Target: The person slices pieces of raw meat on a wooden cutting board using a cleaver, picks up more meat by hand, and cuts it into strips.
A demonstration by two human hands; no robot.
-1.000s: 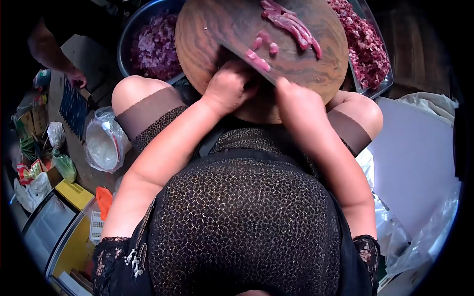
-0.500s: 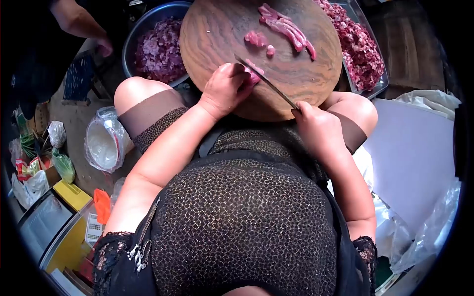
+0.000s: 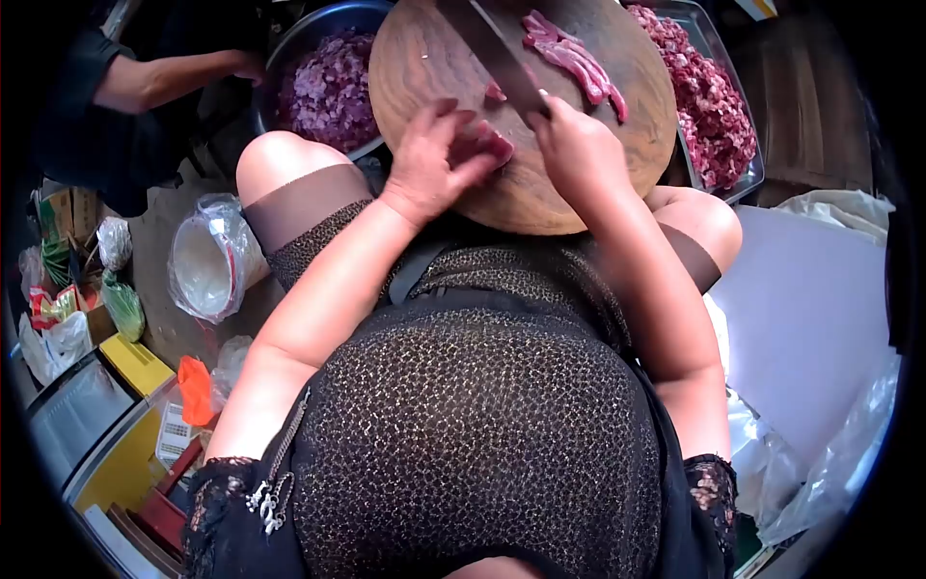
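Note:
The round wooden chopping board (image 3: 415,58) rests by my knees. My right hand (image 3: 579,150) grips the handle of a broad-bladed cleaver (image 3: 502,60), its blade raised and slanting toward the far left. My left hand (image 3: 424,159) is at the board's left side, thumb and fingers around a piece of raw meat (image 3: 497,145); the fingers are partly blurred and hide some of it. A small bit of meat (image 3: 495,92) shows beside the blade. Farther back lie long strips of meat (image 3: 574,63).
Behind the board's left edge sits a blue metal bowl (image 3: 275,82) of chopped meat. A metal tray (image 3: 748,145) of chopped meat stands at right. Another person's arm (image 3: 174,82) reaches toward the bowl. A plastic-lined bucket (image 3: 204,270) is on the floor at left.
My right hand has moved up and left, lifting the cleaver from the meat near my left hand. My left fingers have spread somewhat. The other person's arm has moved toward the bowl.

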